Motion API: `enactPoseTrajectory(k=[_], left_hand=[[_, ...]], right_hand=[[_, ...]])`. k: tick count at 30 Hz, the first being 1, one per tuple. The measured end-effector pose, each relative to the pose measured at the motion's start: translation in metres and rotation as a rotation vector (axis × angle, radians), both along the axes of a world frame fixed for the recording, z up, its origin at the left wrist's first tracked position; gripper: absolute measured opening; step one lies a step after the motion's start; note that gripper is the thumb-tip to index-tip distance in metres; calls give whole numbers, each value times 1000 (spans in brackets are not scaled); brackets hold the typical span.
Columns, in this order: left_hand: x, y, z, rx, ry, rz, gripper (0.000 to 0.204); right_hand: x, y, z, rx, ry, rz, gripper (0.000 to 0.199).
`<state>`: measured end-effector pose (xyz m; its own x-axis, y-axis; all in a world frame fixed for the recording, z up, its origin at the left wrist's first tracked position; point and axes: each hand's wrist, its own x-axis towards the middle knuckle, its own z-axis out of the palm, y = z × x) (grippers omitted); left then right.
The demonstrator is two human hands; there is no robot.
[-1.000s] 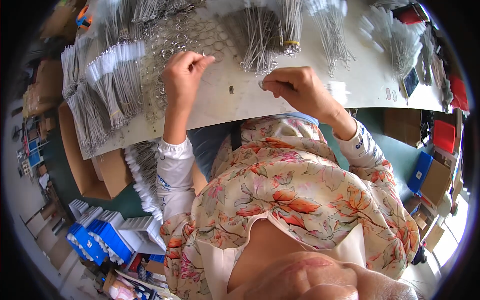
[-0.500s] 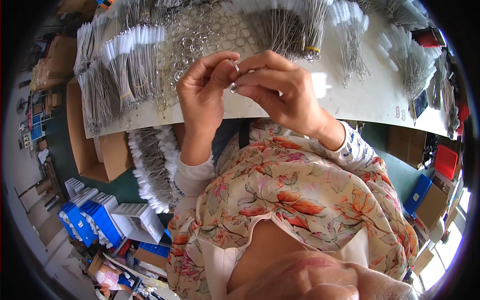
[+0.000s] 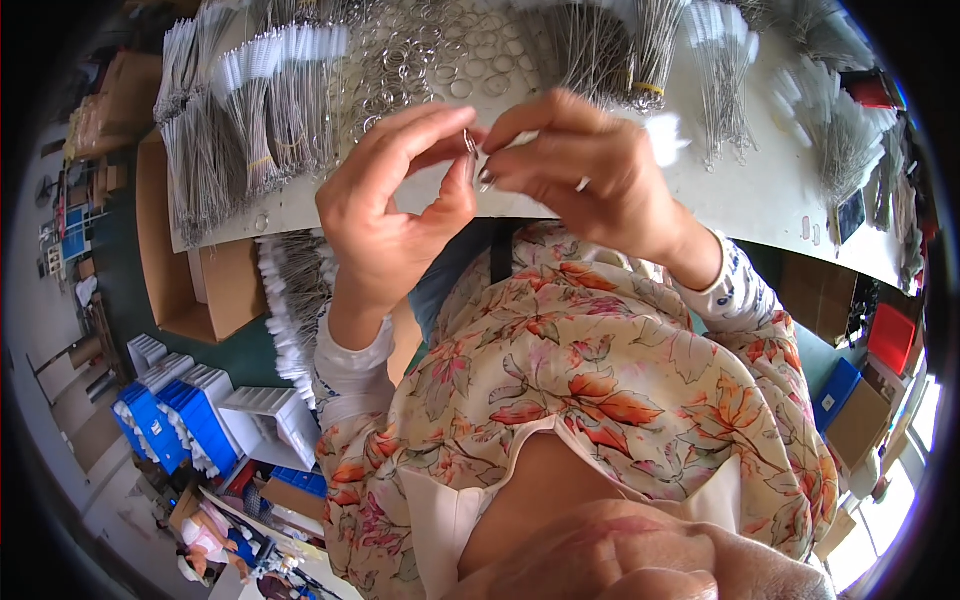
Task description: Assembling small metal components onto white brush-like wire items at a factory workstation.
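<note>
My left hand [image 3: 385, 190] pinches a metal ring [image 3: 469, 144] upright between thumb and fingertips, above the table's near edge. Facing it, my right hand [image 3: 600, 165] has thumb and forefinger closed close beside the ring, and motion smears its outline. At those right fingertips shows a small shiny metal bit [image 3: 486, 177]; whether it joins the ring cannot be made out. Beyond my hands, many loose metal rings [image 3: 450, 60] lie scattered on the pale table [image 3: 740, 200].
Bundles of thin wire brushes with white bristles [image 3: 270, 110] lie on the table at left, with more brushes [image 3: 720, 80] at right. An open cardboard box [image 3: 230, 290] stands below the left edge. Blue bins [image 3: 195, 420] sit at lower left, a red bin [image 3: 892, 338] at right.
My left hand has turned and shifted left, its fingers reaching further over the ring. The right hand has moved slightly right, widening the gap between the hands.
</note>
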<state>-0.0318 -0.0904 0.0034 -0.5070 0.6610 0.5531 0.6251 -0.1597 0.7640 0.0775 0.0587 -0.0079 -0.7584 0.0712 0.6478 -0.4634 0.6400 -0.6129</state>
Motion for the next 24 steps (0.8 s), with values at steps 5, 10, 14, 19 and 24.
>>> enactPoseTrajectory(k=[5, 10, 14, 19, 24], left_hand=[[0, 1, -12, 131, 138, 63, 33], [1, 2, -11, 107, 75, 60, 30], [-3, 3, -8, 98, 17, 16, 30], [-11, -3, -9, 73, -217, -126, 31], [-26, -8, -6, -168, -239, -127, 29]], right_hand=[[0, -2, 21, -1033, -609, 206, 21], [-5, -5, 17, -1128, -585, 188, 20], [-8, -1, 14, -1042, -639, 188, 16], [-13, 5, 16, -831, -633, 211, 12], [-14, -3, -14, -635, -622, 60, 10]])
